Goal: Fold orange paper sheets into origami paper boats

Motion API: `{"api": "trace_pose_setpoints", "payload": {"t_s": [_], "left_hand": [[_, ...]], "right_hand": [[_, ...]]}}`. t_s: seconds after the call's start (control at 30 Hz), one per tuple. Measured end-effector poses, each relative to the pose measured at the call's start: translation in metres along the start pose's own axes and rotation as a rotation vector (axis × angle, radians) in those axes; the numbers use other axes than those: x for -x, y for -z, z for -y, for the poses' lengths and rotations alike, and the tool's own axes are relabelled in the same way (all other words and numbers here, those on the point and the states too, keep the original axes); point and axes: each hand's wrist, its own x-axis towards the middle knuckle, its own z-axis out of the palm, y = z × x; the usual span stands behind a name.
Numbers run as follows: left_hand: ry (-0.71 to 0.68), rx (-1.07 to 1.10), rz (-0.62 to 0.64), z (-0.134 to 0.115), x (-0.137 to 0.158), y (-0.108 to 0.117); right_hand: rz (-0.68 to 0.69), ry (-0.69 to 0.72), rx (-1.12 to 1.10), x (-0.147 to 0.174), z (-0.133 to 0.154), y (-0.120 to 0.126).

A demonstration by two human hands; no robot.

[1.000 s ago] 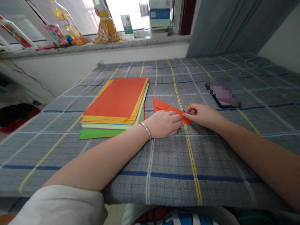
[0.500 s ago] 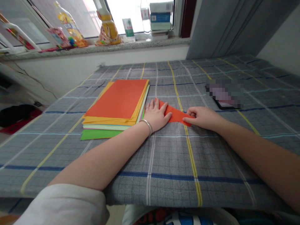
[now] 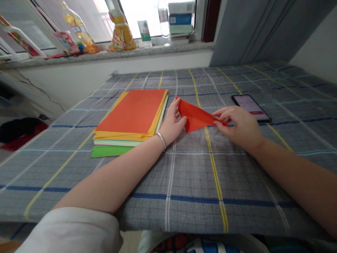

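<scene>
From my head view, the folded orange paper point(image 3: 196, 117) sits between my 2 hands, over the plaid-covered bench point(image 3: 195, 179), and its relation to them is what matters: it lies to the right of my left hand point(image 3: 172, 121) and to the left of my right hand point(image 3: 240, 123). Its long axis runs crosswise, from a far corner at the left to a narrow tip nearer me at the right. Neither hand is nearer, as both touch it. My right has that tip pinched between thumb and fingers; my left grasps the broad end, thumb on the near face, fingers up by the far corner. I can't tell whether the lower corner touches the cloth. The paper stack point(image 3: 134, 109) is just beside my left hand; a phone point(image 3: 252, 107) lies beyond my right.
</scene>
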Motion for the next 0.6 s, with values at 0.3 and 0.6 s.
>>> {"api": "trace_pose_setpoints", "payload": {"t_s": [0.3,0.6], "left_hand": [[-0.090,-0.356,0.062,-0.020,0.005,0.003],[-0.208,-0.447,0.423,-0.020,0.009,0.003]], "right_hand": [[0.091,0.127,0.141,0.000,0.013,0.021],[0.477,0.279,0.155,0.000,0.000,0.003]]}}
